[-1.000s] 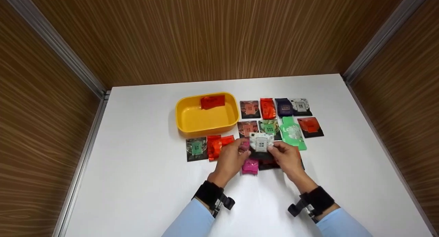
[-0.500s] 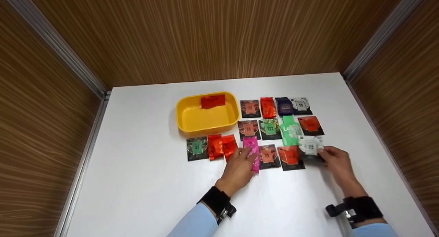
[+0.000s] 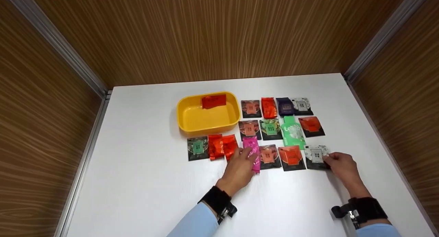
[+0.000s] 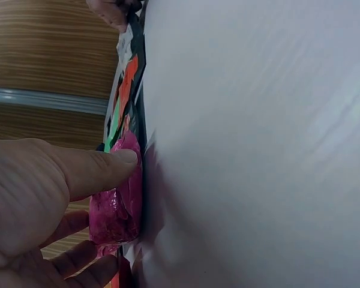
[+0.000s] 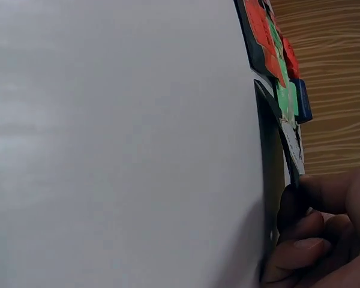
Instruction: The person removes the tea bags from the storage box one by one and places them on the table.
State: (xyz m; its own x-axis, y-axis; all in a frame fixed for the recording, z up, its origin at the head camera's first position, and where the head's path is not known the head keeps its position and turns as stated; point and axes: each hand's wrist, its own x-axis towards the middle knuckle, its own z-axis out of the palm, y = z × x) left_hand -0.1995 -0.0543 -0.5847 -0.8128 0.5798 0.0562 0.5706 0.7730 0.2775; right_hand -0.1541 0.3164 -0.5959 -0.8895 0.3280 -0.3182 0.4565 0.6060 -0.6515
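My left hand (image 3: 239, 168) holds a shiny pink packet (image 3: 252, 151) between thumb and fingers. In the left wrist view the thumb lies along that packet's near side. My right hand (image 3: 344, 166) pinches the right edge of a flat white-and-black sachet (image 3: 316, 156) at the right end of the front row. In the right wrist view this sachet's near edge is tilted up off the table. Left of it lie an orange-and-black sachet (image 3: 291, 157) and a dark sachet with a salmon label (image 3: 270, 156). Two red packets (image 3: 215, 146) and a green-labelled dark sachet (image 3: 198, 147) lie left of the pink one.
A yellow tray (image 3: 195, 129) holds one red packet (image 3: 213, 101). Right of it, two more rows of sachets include a green bottle-shaped packet (image 3: 292, 134) and a dark purple packet (image 3: 285, 106). Wood-patterned walls (image 3: 219, 34) enclose the white table (image 3: 144, 182).
Both hands were on the white-and-black sachet; the right hand has carried it rightward and lowered it at the front row's end. The left hand has shifted onto the pink packet.
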